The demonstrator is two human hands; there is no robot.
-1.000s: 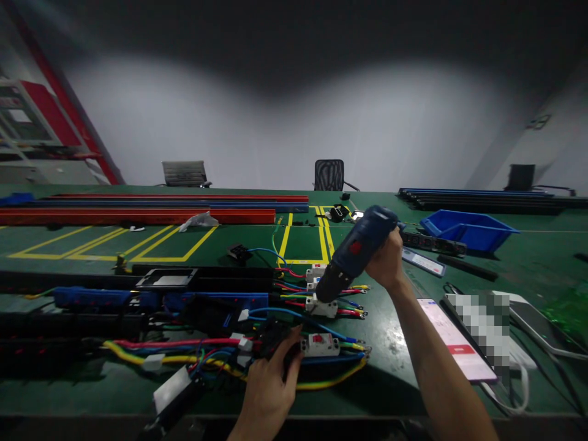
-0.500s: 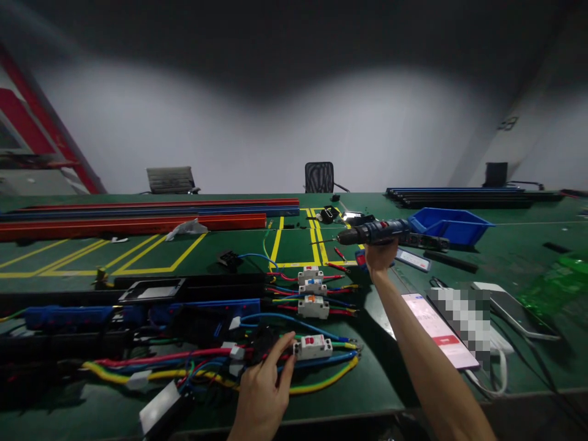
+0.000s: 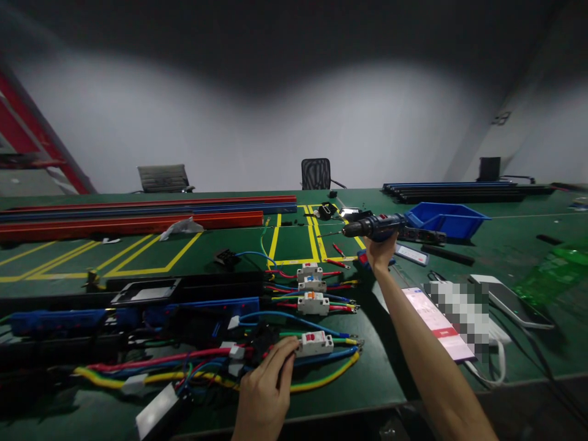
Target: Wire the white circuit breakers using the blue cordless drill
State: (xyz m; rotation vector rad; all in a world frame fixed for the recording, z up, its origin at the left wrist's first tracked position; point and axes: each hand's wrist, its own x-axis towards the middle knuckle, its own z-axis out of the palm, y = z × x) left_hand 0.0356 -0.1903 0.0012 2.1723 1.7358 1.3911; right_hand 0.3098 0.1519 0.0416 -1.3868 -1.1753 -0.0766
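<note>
My left hand [image 3: 269,383] is closed, thumb and fingertips pinched at the left end of the nearest circuit breaker [image 3: 315,344], a white one with a red switch. Thick red, blue and yellow-green cables [image 3: 328,381] run beside that breaker; the exact grip point is hidden by my fingers. Farther back, several more white breakers [image 3: 313,303] lie in a row with wires on both sides. My right hand [image 3: 381,250] is wrapped around the handle of a cordless drill [image 3: 374,228], held above the table with its thin bit pointing left.
A blue bin [image 3: 448,220] stands behind the drill. A lit phone [image 3: 438,324] and a white device with a cable [image 3: 509,300] lie right of my forearm, near a green bottle [image 3: 551,275]. Long orange rails [image 3: 138,226] lie back left, black rails [image 3: 459,193] back right.
My left thumb and fingers have come closer together at the breaker's end. The drill has shifted slightly right in view and its bit points a little lower. The whole view has shifted slightly.
</note>
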